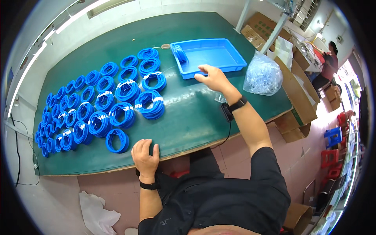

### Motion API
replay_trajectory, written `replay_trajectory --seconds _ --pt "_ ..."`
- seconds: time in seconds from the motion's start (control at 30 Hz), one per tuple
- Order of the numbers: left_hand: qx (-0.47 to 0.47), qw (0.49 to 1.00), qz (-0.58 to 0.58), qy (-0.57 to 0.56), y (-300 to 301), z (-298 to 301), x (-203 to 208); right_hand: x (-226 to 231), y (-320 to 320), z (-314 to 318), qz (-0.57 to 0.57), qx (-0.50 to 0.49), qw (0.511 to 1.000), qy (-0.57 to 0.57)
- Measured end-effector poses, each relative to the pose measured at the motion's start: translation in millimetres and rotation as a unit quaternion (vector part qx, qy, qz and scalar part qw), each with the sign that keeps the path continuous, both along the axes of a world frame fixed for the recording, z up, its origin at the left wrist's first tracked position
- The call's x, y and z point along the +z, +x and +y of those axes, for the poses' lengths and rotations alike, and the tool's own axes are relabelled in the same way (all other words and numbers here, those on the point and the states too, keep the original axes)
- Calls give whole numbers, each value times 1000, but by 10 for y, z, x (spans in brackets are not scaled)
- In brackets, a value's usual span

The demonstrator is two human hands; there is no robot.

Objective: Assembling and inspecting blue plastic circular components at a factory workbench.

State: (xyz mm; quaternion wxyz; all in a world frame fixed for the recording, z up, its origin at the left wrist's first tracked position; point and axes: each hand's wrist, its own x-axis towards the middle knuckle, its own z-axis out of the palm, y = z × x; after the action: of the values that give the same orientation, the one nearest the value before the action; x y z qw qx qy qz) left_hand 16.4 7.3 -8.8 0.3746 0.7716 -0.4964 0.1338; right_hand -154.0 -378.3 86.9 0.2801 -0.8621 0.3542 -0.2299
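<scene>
My left hand [145, 153] rests flat on the near edge of the green table [196, 113], fingers apart, holding nothing, just right of the nearest blue cable coil [117, 140]. My right hand [213, 77] reaches forward and grips the near rim of a blue plastic tray [231, 55]. Inside the tray at its left end lies one blue coil [179, 53]. Several rows of blue cable coils [98, 103], bound with white ties, cover the left half of the table.
A clear plastic bag of small parts [263, 76] stands right of the tray. Cardboard boxes [291, 84] line the table's right end. A black cable [227, 113] hangs over the front edge. White cloth [96, 213] lies on the floor. Another person [327, 64] works far right.
</scene>
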Motion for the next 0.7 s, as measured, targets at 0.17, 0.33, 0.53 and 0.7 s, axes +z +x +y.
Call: replay_trajectory --seconds 0.17,0.33,0.53,0.7 --pt "7 1000 6 5 -17 -37 23 -274 683 -756 -91 -65 992 59" --pt "19 1000 11 9 -15 -30 31 -445 1178 -1115 -97 -121 987 53" --pt "21 999 24 21 -30 -29 66 -578 1426 -1280 -77 -125 985 86" --pt "20 999 32 22 -38 -40 102 -666 1485 -1343 -92 -115 986 74"
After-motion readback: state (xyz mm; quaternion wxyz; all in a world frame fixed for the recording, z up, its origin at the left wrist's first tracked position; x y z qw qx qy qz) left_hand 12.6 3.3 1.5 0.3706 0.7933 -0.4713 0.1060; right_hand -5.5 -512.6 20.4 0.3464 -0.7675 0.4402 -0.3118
